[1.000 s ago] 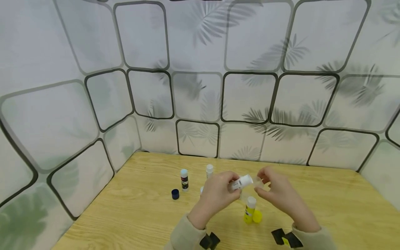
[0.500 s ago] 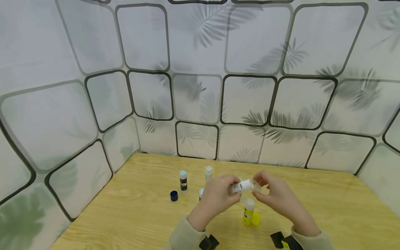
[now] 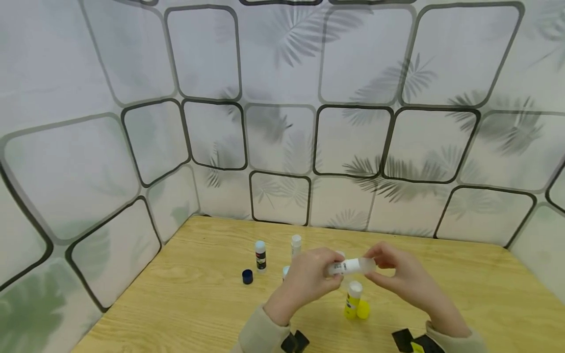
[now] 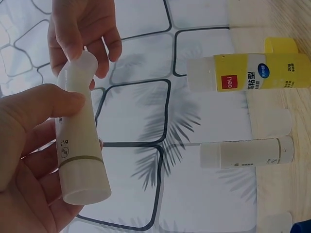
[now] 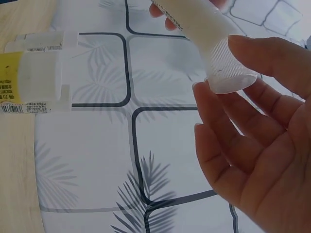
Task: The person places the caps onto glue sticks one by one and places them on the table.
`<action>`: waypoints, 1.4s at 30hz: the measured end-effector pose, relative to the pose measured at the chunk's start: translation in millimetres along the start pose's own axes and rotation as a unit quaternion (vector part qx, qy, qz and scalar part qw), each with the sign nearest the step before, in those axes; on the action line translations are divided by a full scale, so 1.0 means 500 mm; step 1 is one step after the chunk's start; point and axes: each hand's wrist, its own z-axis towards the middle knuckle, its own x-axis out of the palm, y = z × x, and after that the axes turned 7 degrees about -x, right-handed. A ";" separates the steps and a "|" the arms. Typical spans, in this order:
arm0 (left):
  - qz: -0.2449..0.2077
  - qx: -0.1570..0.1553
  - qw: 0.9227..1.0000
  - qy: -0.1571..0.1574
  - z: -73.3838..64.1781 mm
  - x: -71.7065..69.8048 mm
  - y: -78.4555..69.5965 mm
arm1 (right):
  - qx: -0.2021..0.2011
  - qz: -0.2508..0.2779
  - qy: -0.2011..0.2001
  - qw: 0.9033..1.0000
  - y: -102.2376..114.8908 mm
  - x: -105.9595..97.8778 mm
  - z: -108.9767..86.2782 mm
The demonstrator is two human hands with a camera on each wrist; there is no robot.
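My left hand (image 3: pixel 306 274) grips a white glue stick (image 3: pixel 346 267) round its barrel, holding it up off the table and nearly level. Its far end points at my right hand (image 3: pixel 403 279), whose thumb and fingers pinch the clear ribbed cap (image 5: pixel 231 68). Cap and barrel stand in line in the right wrist view, the cap over the stick's end. Below the hands a yellow glue stick (image 3: pixel 353 300) stands uncapped on the table, a yellow cap (image 3: pixel 364 310) beside it. In the left wrist view another white glue stick (image 4: pixel 252 153) stands past the yellow one.
On the wooden table (image 3: pixel 176 304), a glue stick with a black label (image 3: pixel 260 256) stands uncapped at the left, near a dark blue cap (image 3: pixel 247 276). A white stick (image 3: pixel 296 245) stands farther back. Patterned cloth (image 3: pixel 282 137) walls the table's back and left.
The glue stick has tipped from slanting upward to nearly level. The clear cap, earlier held at the stick's tip, now lines up over its end. My right hand has moved slightly right.
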 end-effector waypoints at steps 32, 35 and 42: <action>0.004 0.021 0.999 -0.034 0.002 -0.012 -0.005 | -0.034 0.041 -0.027 0.998 0.001 -0.009 0.002; 0.002 0.023 0.999 -0.037 0.002 -0.010 -0.005 | -0.036 0.046 -0.026 0.998 0.001 -0.008 0.002; 0.001 0.028 0.999 -0.042 0.001 -0.006 -0.005 | -0.037 0.064 -0.026 0.997 0.000 -0.006 0.000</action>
